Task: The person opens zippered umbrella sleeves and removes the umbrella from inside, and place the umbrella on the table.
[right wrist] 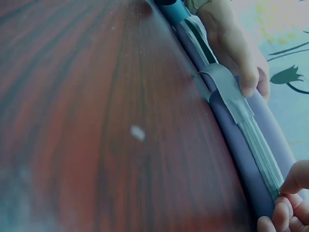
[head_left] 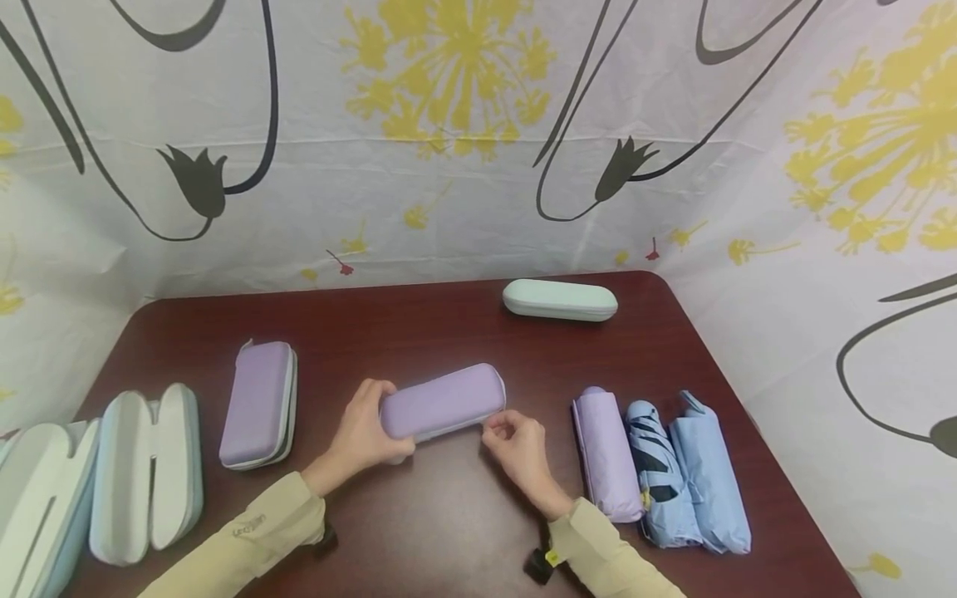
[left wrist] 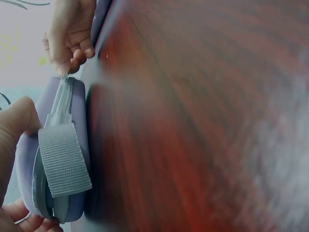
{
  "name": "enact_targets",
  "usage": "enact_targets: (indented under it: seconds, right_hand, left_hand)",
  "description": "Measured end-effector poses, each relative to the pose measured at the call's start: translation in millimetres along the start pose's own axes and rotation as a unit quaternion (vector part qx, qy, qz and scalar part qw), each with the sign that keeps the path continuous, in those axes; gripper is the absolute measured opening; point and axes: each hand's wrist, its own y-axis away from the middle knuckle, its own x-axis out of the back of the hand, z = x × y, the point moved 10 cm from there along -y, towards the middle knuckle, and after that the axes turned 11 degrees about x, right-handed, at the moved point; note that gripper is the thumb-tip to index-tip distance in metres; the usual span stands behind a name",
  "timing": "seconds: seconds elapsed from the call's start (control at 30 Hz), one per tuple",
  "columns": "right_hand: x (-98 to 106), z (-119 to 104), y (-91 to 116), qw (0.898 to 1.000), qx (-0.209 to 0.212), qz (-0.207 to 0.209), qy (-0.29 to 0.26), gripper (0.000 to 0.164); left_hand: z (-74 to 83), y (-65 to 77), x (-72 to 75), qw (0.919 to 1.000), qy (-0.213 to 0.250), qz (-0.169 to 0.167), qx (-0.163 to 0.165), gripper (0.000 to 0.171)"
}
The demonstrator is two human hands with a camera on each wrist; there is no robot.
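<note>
A purple zippered case (head_left: 446, 400) lies at the middle of the table. My left hand (head_left: 360, 438) grips its left end, thumb on the near side and fingers over the far side. At the near right corner my right hand (head_left: 521, 455) pinches the end of the zipper; the pull itself is hidden by the fingertips. In the left wrist view a pale grey strap (left wrist: 63, 159) crosses the zipper side. Between strap and right hand, the zipper teeth (right wrist: 260, 150) run closed in the right wrist view. Beyond the strap a dark gap shows along the zipper.
Another purple case (head_left: 257, 403) lies to the left, beside open pale blue cases (head_left: 120, 477) at the table's left edge. A mint case (head_left: 561, 300) lies at the back. On the right are a folded purple umbrella (head_left: 609, 457) and two blue umbrellas (head_left: 710, 473).
</note>
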Motion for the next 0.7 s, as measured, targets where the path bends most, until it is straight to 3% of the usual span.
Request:
enact_targets:
  seconds: [0.47, 0.7]
  right_hand:
    - [-48.4, -33.0, 9.8, 0.998, 0.044, -0.045, -0.03, 0.006]
    - [-53.2, -40.2, 12.2, 0.998, 0.059, -0.025, -0.026, 0.008]
  left_hand:
    - [2.6, 3.2, 0.1, 0.9998, 0.0, 0.014, 0.012, 0.07]
    - [3.4, 3.5, 1.1, 0.9998, 0.0, 0.017, 0.015, 0.07]
